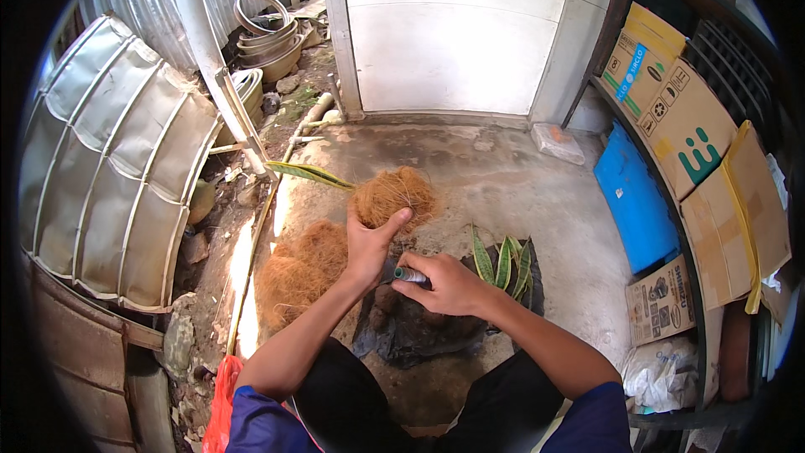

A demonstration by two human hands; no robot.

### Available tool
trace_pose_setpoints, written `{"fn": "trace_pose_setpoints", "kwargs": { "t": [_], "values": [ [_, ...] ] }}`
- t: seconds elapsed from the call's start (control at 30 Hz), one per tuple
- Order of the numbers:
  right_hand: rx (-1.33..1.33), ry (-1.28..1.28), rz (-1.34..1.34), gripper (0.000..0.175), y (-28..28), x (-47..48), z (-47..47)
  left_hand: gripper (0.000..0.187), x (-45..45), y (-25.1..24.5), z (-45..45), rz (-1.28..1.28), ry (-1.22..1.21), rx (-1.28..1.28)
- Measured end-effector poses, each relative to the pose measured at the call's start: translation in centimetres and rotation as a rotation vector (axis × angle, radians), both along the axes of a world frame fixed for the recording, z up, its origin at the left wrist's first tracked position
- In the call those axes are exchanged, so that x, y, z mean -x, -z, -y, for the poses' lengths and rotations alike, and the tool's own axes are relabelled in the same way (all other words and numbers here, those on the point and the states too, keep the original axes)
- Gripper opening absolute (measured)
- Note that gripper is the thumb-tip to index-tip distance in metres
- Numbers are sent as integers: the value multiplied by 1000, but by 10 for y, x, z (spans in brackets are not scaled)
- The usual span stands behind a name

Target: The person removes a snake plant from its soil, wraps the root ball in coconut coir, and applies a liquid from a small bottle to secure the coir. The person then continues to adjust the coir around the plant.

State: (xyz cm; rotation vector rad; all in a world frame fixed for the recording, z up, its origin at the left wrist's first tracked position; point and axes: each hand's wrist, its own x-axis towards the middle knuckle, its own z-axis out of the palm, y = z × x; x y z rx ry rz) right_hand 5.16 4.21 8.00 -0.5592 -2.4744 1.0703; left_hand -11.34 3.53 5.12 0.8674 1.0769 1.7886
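Observation:
My left hand point(372, 242) grips a ball of brown coconut fibre point(402, 195), its thumb pressed on the near side. Out of the ball's left side sticks a yellow-edged snake plant leaf point(308, 172). Just below it, my right hand point(449, 283) holds a small thread spool point(410, 275) with a green end. Thin strands cross the fibre near my thumb. Beneath my hands a black plastic sheet point(409, 349) carries dark lumps of soil point(380, 308), partly hidden by my right hand. More snake plant leaves point(503, 264) lie on the sheet's right side.
A heap of loose coconut fibre point(305, 270) rests left on the concrete floor point(503, 182). A red plastic bag point(221, 402) is by my left elbow. Shelving with cardboard boxes point(685, 126) and a blue panel point(635, 201) line the right. Stacked pots point(270, 50) stand far left, beside a white door point(453, 31).

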Motion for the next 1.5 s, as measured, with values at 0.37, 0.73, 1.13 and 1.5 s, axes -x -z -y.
{"fn": "trace_pose_setpoints", "kwargs": {
  "t": [0.37,0.73,1.13,1.5],
  "values": [
    [195,82,-321,21,-2,-15,-4,66,9,-2,4,-289,-14,-19],
    [1007,148,-603,18,-25,-36,-18,76,1,-14,16,-328,135,63],
    [539,290,-538,16,-18,-47,-39,88,-1,-33,31,-422,292,158],
    [219,316,-468,16,-22,-55,-37,86,-3,-35,35,-343,565,89]
  ]
}}
